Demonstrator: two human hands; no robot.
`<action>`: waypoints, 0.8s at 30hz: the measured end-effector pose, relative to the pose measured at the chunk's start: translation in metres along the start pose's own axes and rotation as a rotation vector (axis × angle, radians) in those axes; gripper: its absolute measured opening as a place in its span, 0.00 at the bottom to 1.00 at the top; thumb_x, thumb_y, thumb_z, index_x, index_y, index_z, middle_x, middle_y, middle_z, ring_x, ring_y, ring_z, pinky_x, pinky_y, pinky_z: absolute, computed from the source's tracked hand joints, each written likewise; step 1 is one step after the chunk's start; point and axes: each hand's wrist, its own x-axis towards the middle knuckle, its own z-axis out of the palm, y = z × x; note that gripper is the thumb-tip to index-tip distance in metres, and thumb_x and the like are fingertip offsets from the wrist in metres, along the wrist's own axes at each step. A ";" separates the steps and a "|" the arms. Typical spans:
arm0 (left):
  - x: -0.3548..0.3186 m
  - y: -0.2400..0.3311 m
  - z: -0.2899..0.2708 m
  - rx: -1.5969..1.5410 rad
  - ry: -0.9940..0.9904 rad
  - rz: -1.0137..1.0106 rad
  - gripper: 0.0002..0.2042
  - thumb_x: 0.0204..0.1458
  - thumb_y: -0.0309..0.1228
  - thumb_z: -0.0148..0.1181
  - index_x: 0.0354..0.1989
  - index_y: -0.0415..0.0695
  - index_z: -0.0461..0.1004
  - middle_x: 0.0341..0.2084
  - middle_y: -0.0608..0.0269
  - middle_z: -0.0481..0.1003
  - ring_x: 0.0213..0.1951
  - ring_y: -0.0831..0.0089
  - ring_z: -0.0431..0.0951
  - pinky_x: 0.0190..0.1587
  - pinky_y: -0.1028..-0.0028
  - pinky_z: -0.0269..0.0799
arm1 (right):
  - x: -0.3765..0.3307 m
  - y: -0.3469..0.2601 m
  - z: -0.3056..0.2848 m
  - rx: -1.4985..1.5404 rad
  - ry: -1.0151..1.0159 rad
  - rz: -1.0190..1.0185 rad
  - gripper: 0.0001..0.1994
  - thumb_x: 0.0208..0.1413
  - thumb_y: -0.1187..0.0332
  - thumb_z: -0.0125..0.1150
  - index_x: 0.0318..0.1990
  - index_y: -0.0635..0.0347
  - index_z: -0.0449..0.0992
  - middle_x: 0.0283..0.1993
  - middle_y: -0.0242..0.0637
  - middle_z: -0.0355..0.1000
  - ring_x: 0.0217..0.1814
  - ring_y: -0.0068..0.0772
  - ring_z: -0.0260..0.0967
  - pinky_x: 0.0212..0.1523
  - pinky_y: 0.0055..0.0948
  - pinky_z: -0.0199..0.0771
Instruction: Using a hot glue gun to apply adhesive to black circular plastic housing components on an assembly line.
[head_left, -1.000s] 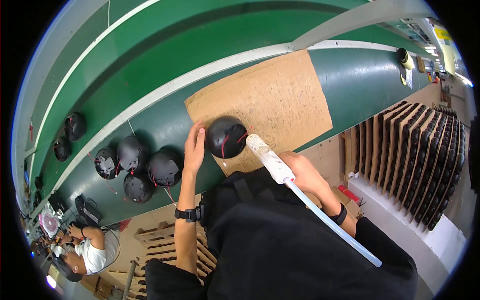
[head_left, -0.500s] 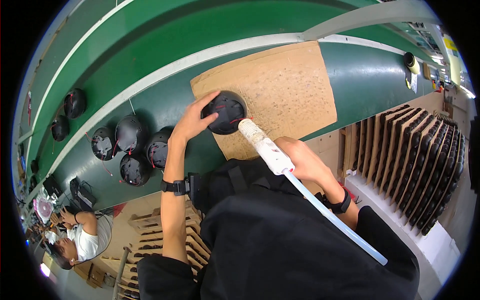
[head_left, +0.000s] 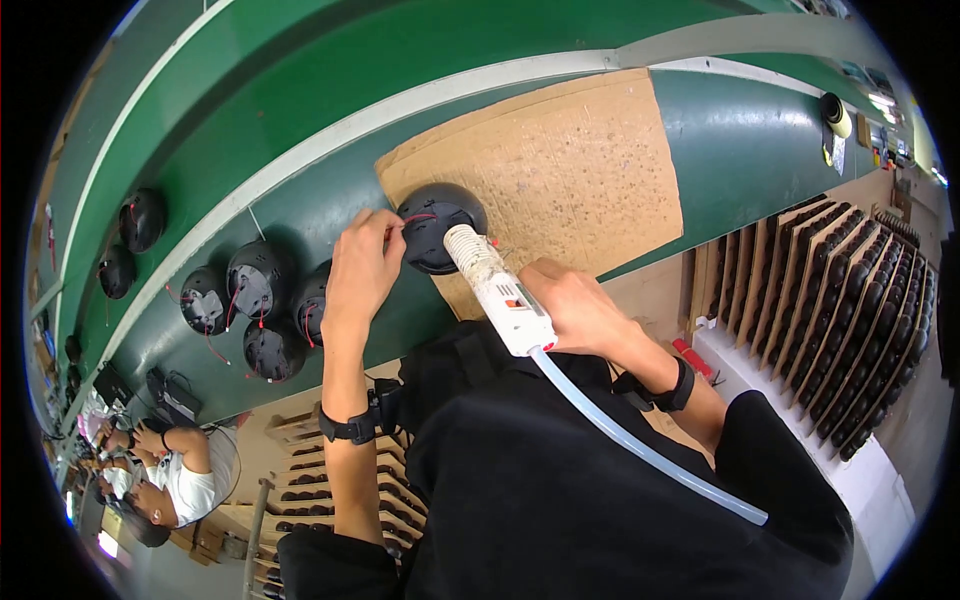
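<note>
A round black shell [head_left: 450, 203] rests hollow side up on the cardboard sheet [head_left: 590, 150]. My left hand [head_left: 363, 262] is at its left rim, thumb and fingertips pinched on the end of a red wire [head_left: 420, 217] that comes out of the shell. My right hand [head_left: 575, 308] grips a white hot glue gun [head_left: 507, 300], partly hidden behind it. The gun's ribbed, stained front end points into the shell's near right side. From its back trails a long translucent glue stick [head_left: 640, 455], bending toward my right arm.
Several more black shells [head_left: 257, 278] with red wires lie left on the green bench [head_left: 750, 130]. Racks of black round parts [head_left: 820, 310] stand at right, another rack [head_left: 310, 480] below left. A person [head_left: 190, 470] sits farther left. A tape roll [head_left: 836, 115] lies far right.
My left hand has left its hold on the shell's rim and now pinches the red wire. The glue gun has shifted left, its front end now over the shell. The glue stick bends more.
</note>
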 end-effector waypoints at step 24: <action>0.071 0.004 -0.008 -0.470 -0.222 0.284 0.09 0.56 0.22 0.59 0.44 0.38 0.79 0.38 0.51 0.82 0.40 0.58 0.84 0.48 0.65 0.80 | 0.035 0.007 0.002 -0.112 -0.013 -0.043 0.13 0.47 0.64 0.66 0.33 0.62 0.69 0.30 0.48 0.71 0.36 0.54 0.72 0.34 0.49 0.70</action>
